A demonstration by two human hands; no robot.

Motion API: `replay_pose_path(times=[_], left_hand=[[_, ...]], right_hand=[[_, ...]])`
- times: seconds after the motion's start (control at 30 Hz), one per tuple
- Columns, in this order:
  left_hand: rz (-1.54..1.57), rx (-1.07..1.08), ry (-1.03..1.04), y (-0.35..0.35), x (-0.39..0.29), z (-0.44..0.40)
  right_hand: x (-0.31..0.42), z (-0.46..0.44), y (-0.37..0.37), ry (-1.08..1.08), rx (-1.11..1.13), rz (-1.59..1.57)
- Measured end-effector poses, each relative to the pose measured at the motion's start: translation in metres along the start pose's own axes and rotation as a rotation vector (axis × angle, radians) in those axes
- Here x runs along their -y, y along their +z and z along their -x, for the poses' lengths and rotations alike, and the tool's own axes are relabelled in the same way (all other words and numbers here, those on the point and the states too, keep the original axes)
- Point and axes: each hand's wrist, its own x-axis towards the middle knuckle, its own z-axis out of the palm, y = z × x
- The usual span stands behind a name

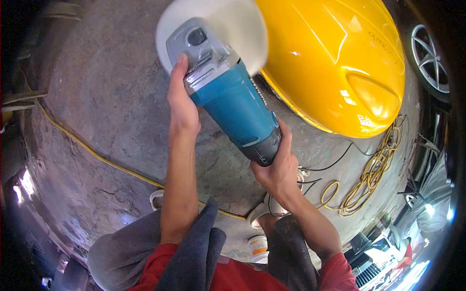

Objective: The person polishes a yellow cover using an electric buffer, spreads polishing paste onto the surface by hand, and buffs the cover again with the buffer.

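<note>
A blue power polisher (238, 104) with a grey metal head is held in both hands, tilted from upper left to lower right. My left hand (183, 99) is closed on its head, the thumb lying along the metal. Around the black rear end, my right hand (281, 167) is wrapped. The polisher's round white pad (238, 24) is at the top, beside a glossy yellow panel (335, 63) and overlapping its left edge in view. Whether the pad touches the panel I cannot tell. A dark cloth (194, 247) hangs over the red shirt.
A yellow cord (107, 162) crosses the concrete floor (97, 82) towards my feet. More yellow cable (374, 179) lies coiled at right, near a thin black cord. A white tub (258, 247) stands between my legs. A car wheel (429, 58) is at upper right.
</note>
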Motion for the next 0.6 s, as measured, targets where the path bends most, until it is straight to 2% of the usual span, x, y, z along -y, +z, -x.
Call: replay_pose_path(times=[0.07,0.17,0.2,0.3,0.37,0.4,0.47,0.53,0.6], left_hand=[[-0.059,0.038,0.133,0.008,-0.008,-0.002],[-0.159,0.122,0.227,0.036,-0.033,0.013],[-0.160,0.123,0.229,0.038,-0.035,0.012],[-0.282,0.136,0.235,0.047,-0.043,0.010],[-0.164,0.140,0.144,0.042,-0.043,0.006],[-0.178,0.152,0.154,0.036,-0.044,0.007],[-0.307,0.064,-0.035,0.021,-0.045,0.012],[-0.138,0.066,0.057,0.014,-0.023,0.018],[-0.055,0.054,0.003,0.002,0.006,0.026]], right_hand=[[0.008,0.006,-0.006,-0.019,-0.031,-0.037],[0.007,0.010,-0.005,-0.102,-0.113,-0.119],[0.006,0.011,-0.005,-0.166,-0.164,-0.165],[0.012,0.011,-0.010,-0.177,-0.174,-0.171],[0.020,0.010,-0.016,-0.103,-0.112,-0.142],[0.023,0.010,-0.020,-0.025,-0.038,-0.101],[0.019,0.010,-0.023,-0.031,-0.009,-0.121],[0.009,0.012,-0.020,-0.045,0.014,-0.153],[-0.018,0.021,-0.023,-0.099,0.010,-0.003]])
